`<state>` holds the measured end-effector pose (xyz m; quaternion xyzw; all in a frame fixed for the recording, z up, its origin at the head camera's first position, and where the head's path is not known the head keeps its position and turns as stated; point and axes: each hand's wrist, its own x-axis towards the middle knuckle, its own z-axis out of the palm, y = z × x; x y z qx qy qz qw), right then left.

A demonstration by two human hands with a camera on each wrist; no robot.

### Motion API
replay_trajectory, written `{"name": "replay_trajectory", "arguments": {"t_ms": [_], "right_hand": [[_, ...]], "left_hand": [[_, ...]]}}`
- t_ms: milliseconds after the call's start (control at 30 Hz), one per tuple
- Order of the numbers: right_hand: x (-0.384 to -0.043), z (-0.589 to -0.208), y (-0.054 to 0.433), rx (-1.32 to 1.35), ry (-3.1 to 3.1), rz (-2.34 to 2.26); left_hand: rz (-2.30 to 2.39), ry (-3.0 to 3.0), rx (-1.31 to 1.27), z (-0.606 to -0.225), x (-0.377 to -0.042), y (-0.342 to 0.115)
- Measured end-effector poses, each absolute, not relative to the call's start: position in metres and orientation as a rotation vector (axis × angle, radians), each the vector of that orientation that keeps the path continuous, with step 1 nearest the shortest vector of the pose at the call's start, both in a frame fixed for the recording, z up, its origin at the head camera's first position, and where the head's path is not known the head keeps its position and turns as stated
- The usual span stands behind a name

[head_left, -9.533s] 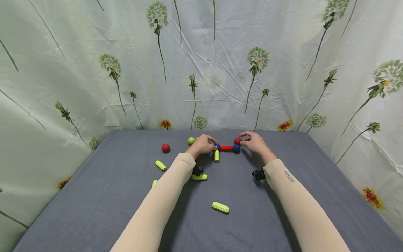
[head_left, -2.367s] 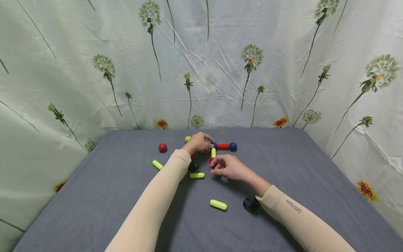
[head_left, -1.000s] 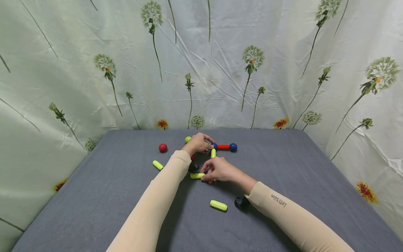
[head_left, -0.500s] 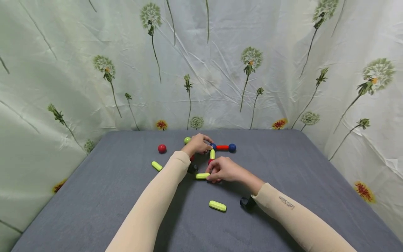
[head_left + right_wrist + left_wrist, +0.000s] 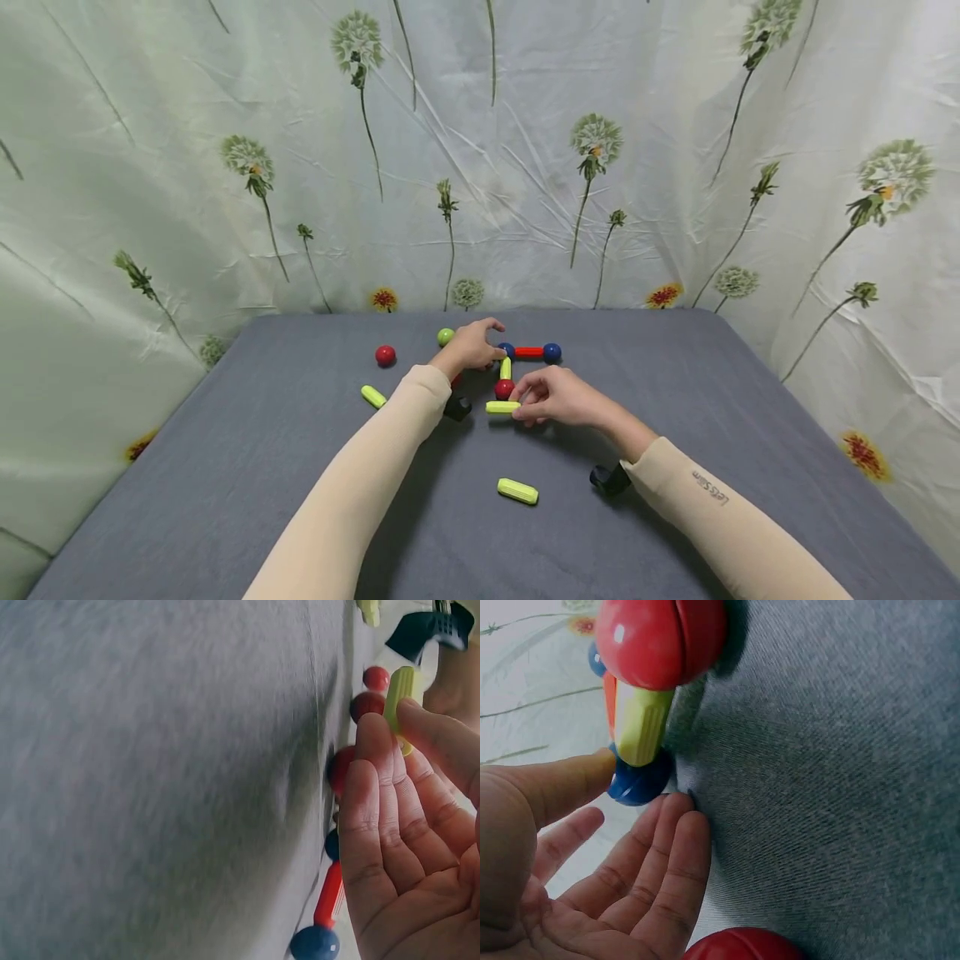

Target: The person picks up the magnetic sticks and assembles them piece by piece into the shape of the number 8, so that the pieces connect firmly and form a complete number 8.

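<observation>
At the back centre, a red rod (image 5: 528,352) joins two blue balls, the left one (image 5: 506,351) and the right one (image 5: 552,353). From the left ball a yellow-green rod (image 5: 506,368) runs toward me to a red ball (image 5: 504,389). My left hand (image 5: 468,346) is beside the left blue ball; in the left wrist view its thumb (image 5: 577,784) is at that ball and the other fingers extend loosely below. My right hand (image 5: 562,396) pinches another yellow-green rod (image 5: 401,701) by one end between thumb and fingers, just in front of the red ball.
A loose yellow-green rod (image 5: 518,491) lies nearer me and another (image 5: 372,396) lies to the left. A red ball (image 5: 386,356) and a green ball (image 5: 446,337) stand at the back left. Another red ball (image 5: 742,946) is partly hidden by my left wrist. A flowered curtain (image 5: 525,167) hangs behind the table.
The red ball came from the back right to the upright rod's near end. My right hand took a yellow-green rod and moved it right and up. My left fingers spread from the blue ball.
</observation>
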<state>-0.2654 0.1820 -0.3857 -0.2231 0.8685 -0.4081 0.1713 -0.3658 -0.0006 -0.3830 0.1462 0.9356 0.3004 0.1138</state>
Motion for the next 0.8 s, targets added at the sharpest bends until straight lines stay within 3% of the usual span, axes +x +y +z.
{"name": "replay_trajectory", "arguments": {"t_ms": [800], "right_hand": [[-0.264,-0.379,0.219,-0.473,2.530,-1.188]], "left_hand": [[0.754,2.591,0.635,-0.373,-0.322,-0.020]]}}
